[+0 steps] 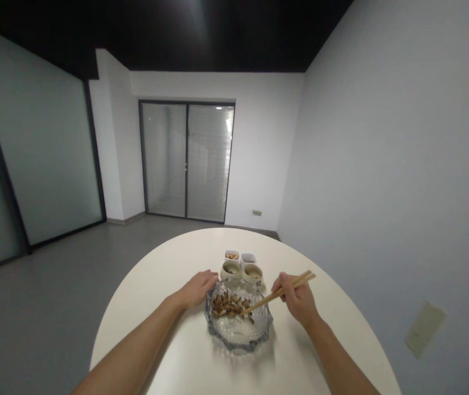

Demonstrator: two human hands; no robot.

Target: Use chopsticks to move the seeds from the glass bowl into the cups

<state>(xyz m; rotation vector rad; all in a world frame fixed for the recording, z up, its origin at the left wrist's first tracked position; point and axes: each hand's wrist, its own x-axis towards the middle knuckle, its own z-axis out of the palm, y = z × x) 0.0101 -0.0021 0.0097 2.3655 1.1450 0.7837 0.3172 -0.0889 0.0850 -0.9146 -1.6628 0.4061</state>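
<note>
Right hand: the right hand (298,299) grips a pair of wooden chopsticks (270,297), fingers closed around their upper part; the back ends stick out beyond it toward the right.
Chopstick tips: down inside the bowl, slanting to the left, among the brown pieces; whether they pinch one is too small to tell.
Left hand: the left hand (199,288) lies palm down with fingers stretched forward, holding nothing that shows – just beside the bowl's far left rim; whether the fingertips touch it, I cannot tell.
Glass bowl: a clear, ridged glass bowl (250,344) with a scalloped rim, upright between the two hands.
Brown pieces: small, slender brown pieces (228,305) spread over the far and left part of the bowl, with bare glass toward the near side.
Beige cups: a left beige cup (230,277) and a right beige cup (251,280), side by side just beyond the bowl; small bits inside both.
White cups: a left white cup (231,262) with tan, nut-like pieces and a right white cup (249,265) with darker contents, behind the beige pair.
Table: a round white table (168,252) under everything.
Room: a glass door (185,159) with blinds behind it, a frosted partition (49,148) at left, white walls, grey floor, black ceiling.
</note>
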